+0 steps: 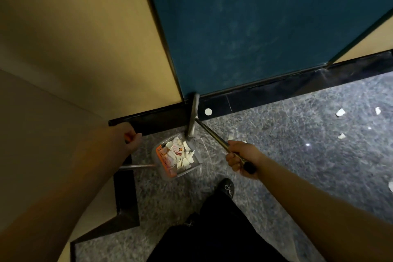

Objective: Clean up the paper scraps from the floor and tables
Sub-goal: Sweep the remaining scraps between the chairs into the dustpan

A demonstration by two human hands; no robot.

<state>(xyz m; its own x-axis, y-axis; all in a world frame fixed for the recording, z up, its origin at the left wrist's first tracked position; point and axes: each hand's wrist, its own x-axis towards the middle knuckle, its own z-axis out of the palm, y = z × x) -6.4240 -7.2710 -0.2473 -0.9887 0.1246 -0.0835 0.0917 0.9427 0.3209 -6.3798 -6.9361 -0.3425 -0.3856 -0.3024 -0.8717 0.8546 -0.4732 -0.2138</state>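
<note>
A dark teal door panel fills the upper middle, smooth and faintly smudged, beside a matte cream wall that folds round a corner on the left. A glossy black skirting runs along their foot. Below lies a speckled grey stone floor, polished enough to catch small highlights.

Both bare forearms reach forward and down from the bottom corners. The left hand sits near the wall corner, fingers curled tight round an orange grip, only a sliver of which shows between them. Whether that grip joins the thin metal rod below the fingers cannot be told. The rod runs to a clear plastic dustpan with an orange edge, which rests on the floor between the two hands and just beyond the fingertips.

The right hand is wrapped, knuckles up, round a slim metal handle with a black end cap; the handle slants away from the fingers to a T-shaped metal head standing at the dustpan's far rim.

White torn paper scraps, some printed red, are heaped in the dustpan. Loose scraps lie scattered on the floor well to the right of the right-hand fingers. A black shoe points forward below them.
</note>
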